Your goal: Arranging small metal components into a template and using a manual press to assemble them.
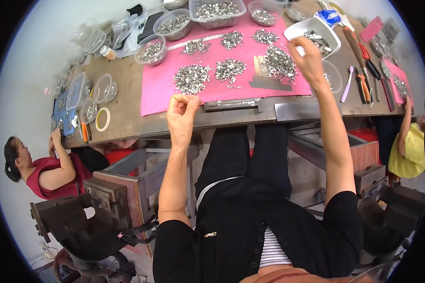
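Pinched at the fingertips, your left hand [182, 111] is by the seven o'clock edge of the pink mat [157, 84], with a heap of metal pieces [192, 79] at its twelve and the rail [232, 106] at its three. Your right hand [309, 59], also pinched, has another heap [279, 65] at its nine and the white tub [335, 41] at its one. Whether either pinch holds a piece, I can't quite tell.

Both forearms [174, 181] raised, left grip [181, 115] curled, right grip [309, 61] curled and farther forward.
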`<state>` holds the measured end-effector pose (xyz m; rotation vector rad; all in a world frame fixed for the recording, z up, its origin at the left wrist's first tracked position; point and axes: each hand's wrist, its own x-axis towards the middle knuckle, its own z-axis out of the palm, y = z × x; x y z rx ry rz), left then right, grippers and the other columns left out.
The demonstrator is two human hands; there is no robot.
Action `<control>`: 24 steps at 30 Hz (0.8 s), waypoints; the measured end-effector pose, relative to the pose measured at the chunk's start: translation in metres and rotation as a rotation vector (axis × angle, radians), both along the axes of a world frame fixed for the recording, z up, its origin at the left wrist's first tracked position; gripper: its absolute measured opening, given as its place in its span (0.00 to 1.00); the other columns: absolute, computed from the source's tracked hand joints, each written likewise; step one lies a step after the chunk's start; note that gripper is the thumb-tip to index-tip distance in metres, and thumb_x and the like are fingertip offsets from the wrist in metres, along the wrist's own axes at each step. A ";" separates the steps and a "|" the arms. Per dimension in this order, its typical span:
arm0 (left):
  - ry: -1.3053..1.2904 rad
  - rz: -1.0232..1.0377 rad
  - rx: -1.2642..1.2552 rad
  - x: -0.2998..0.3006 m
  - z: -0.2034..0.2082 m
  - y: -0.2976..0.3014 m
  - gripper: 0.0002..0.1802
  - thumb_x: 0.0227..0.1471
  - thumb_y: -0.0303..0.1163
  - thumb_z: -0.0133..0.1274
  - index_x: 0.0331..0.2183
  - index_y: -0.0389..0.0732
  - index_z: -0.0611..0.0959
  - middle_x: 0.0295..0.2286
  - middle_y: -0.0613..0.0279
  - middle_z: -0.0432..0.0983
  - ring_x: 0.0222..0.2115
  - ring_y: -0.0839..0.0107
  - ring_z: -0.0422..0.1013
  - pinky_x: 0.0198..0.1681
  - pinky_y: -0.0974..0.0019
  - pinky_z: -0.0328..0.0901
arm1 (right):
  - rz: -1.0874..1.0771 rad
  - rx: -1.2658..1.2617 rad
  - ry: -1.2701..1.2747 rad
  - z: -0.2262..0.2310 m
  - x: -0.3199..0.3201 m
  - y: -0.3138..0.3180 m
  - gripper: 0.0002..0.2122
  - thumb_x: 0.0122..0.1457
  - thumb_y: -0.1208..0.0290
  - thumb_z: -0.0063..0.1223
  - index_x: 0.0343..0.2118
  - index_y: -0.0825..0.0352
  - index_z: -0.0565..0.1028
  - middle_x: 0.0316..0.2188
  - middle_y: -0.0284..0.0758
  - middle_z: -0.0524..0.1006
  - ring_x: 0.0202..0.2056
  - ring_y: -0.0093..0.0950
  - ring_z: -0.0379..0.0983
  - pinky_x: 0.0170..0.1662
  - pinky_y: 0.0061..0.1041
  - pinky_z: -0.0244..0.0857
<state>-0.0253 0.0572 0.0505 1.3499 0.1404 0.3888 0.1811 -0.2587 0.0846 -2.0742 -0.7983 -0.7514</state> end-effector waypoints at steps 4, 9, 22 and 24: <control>0.000 0.121 0.308 0.041 0.002 0.033 0.10 0.59 0.30 0.61 0.39 0.37 0.79 0.32 0.68 0.76 0.34 0.79 0.70 0.39 0.73 0.67 | 0.162 -0.387 0.127 -0.019 0.013 0.061 0.07 0.57 0.73 0.58 0.39 0.63 0.77 0.37 0.38 0.80 0.33 0.40 0.76 0.39 0.39 0.67; -0.092 0.052 0.930 0.124 -0.006 0.073 0.10 0.56 0.36 0.59 0.37 0.42 0.85 0.32 0.58 0.80 0.35 0.63 0.74 0.43 0.57 0.65 | 0.241 -0.227 0.094 -0.037 0.014 0.160 0.08 0.58 0.70 0.59 0.39 0.66 0.80 0.32 0.39 0.79 0.36 0.39 0.76 0.44 0.39 0.68; -0.177 0.050 1.373 0.200 -0.040 0.070 0.11 0.54 0.39 0.60 0.40 0.51 0.87 0.31 0.64 0.78 0.37 0.63 0.74 0.45 0.53 0.56 | 0.135 -0.375 0.285 -0.062 0.049 0.204 0.08 0.55 0.71 0.54 0.36 0.65 0.80 0.33 0.40 0.80 0.41 0.43 0.78 0.48 0.47 0.64; -0.205 0.089 1.416 0.198 -0.043 0.070 0.10 0.54 0.39 0.59 0.39 0.50 0.87 0.32 0.64 0.79 0.38 0.62 0.75 0.45 0.53 0.56 | 0.077 -0.381 0.025 -0.068 0.042 0.206 0.08 0.55 0.71 0.54 0.36 0.64 0.81 0.34 0.41 0.80 0.41 0.43 0.78 0.48 0.47 0.64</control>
